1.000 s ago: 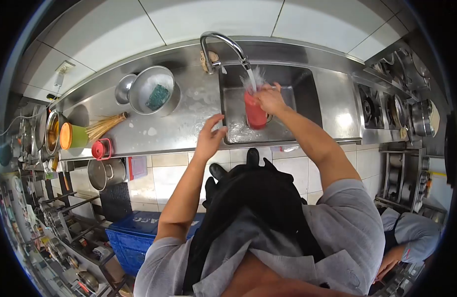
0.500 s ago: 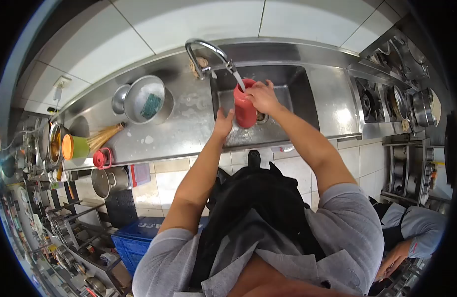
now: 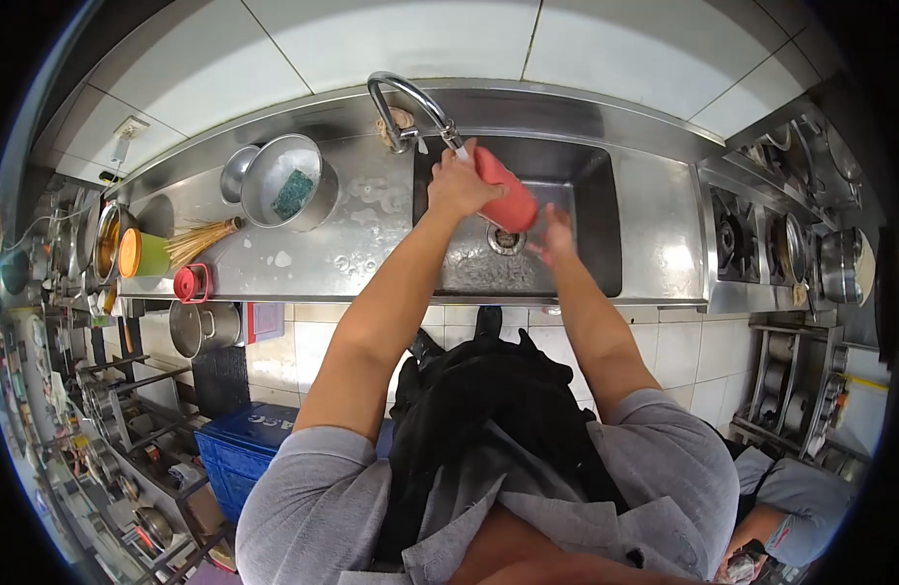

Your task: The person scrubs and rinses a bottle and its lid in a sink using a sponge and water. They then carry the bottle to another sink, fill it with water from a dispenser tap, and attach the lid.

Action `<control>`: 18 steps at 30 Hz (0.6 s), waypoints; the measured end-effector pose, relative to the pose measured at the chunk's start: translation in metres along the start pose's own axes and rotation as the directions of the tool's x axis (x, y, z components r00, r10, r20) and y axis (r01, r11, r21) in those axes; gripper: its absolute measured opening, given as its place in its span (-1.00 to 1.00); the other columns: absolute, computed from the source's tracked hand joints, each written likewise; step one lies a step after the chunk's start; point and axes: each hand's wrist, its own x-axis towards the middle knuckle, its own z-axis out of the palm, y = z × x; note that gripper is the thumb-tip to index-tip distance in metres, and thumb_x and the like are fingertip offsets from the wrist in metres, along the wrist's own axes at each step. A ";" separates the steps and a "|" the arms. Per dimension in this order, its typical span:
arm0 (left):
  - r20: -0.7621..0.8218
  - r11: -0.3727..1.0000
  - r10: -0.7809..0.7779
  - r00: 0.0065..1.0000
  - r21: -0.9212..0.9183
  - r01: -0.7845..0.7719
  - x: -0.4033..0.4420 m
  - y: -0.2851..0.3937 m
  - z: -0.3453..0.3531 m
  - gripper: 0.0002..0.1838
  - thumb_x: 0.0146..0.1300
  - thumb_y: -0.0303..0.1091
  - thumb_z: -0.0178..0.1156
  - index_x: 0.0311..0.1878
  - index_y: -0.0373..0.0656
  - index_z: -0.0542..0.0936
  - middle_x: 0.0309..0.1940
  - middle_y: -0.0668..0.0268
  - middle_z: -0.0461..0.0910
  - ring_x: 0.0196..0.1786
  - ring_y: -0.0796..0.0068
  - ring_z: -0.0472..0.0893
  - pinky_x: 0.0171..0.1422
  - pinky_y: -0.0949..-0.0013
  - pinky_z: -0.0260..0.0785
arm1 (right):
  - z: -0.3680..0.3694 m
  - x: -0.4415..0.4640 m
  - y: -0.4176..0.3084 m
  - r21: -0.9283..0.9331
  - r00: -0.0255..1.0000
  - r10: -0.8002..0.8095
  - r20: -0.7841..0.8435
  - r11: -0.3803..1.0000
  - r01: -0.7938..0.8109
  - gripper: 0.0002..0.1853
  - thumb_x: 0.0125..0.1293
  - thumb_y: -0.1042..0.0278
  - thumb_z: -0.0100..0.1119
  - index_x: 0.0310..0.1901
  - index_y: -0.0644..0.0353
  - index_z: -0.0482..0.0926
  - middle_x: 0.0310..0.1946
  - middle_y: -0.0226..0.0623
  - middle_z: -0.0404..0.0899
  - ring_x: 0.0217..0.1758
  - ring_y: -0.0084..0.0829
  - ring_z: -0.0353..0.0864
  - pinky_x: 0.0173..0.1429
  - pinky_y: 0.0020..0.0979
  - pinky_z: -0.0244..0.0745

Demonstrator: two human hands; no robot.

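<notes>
My left hand is wrapped round the upper part of a red bottle, which leans over the sink with its lower end toward the right. Directly above my left hand is the curved metal faucet, with water coming from its spout. Fingers apart, my right hand is beside the bottle's lower end and holds nothing. The drain shows just below the bottle.
On the counter to the left are a metal pot with a green scouring pad, thin wooden sticks, a green container and a red lid. A co-worker is at the lower right.
The bottle has gone from upright to tilted. My left hand has moved up and taken hold of it, while my right hand has let go and moved down to its lower end.
</notes>
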 end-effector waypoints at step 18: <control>-0.304 0.982 -0.125 0.944 -0.173 0.074 -0.047 -0.089 -0.049 0.06 -0.10 0.00 0.58 0.44 -0.22 0.29 0.25 -0.10 0.39 0.24 0.08 0.50 0.28 0.18 0.44 | 0.089 0.014 0.001 0.158 0.826 0.175 0.535 0.940 -0.301 -0.43 0.45 -0.23 0.02 0.26 0.03 0.47 0.23 -0.23 0.52 0.29 -0.16 0.51 0.30 0.08 0.42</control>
